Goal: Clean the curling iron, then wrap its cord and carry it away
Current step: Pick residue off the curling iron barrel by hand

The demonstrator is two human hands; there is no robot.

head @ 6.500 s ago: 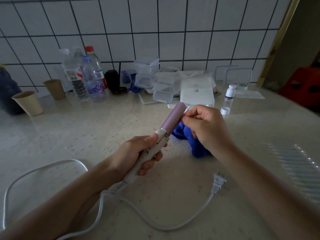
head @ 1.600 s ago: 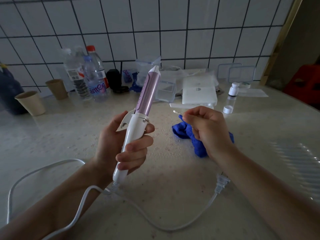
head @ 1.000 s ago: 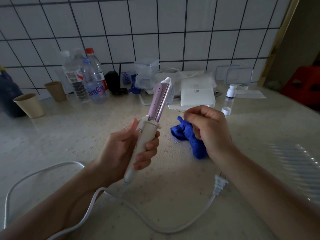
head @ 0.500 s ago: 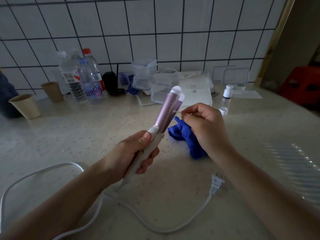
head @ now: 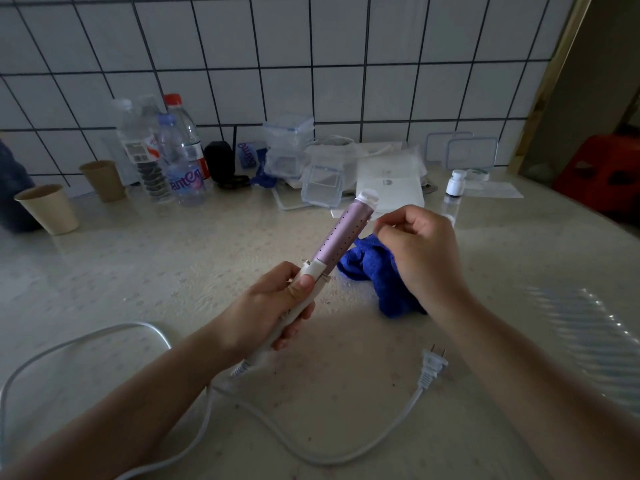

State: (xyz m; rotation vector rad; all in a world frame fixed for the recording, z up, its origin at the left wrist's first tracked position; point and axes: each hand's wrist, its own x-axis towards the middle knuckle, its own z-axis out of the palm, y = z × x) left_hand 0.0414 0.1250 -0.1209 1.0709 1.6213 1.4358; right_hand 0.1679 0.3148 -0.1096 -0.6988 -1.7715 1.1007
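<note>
My left hand [head: 277,306] grips the white handle of the curling iron [head: 341,235], whose purple perforated barrel tilts up and to the right. My right hand [head: 420,251] is closed beside the barrel's upper end, pinching a thin cotton swab that is almost hidden by the fingers. The white cord [head: 311,455] runs from the handle in a loop across the counter to the plug [head: 433,367], and another loop lies at the left. A crumpled blue cloth [head: 374,271] lies on the counter under my right hand.
Along the tiled wall stand two paper cups [head: 48,209], several water bottles [head: 180,161], clear plastic boxes [head: 322,188], a white flat box [head: 391,185] and a small white-capped bottle [head: 455,183]. A red stool [head: 602,168] is off the counter at the right.
The iron was held upright, then tilted down to the right and rolled so the perforated side faces up. My right hand with the swab closed in on the barrel's tip.
</note>
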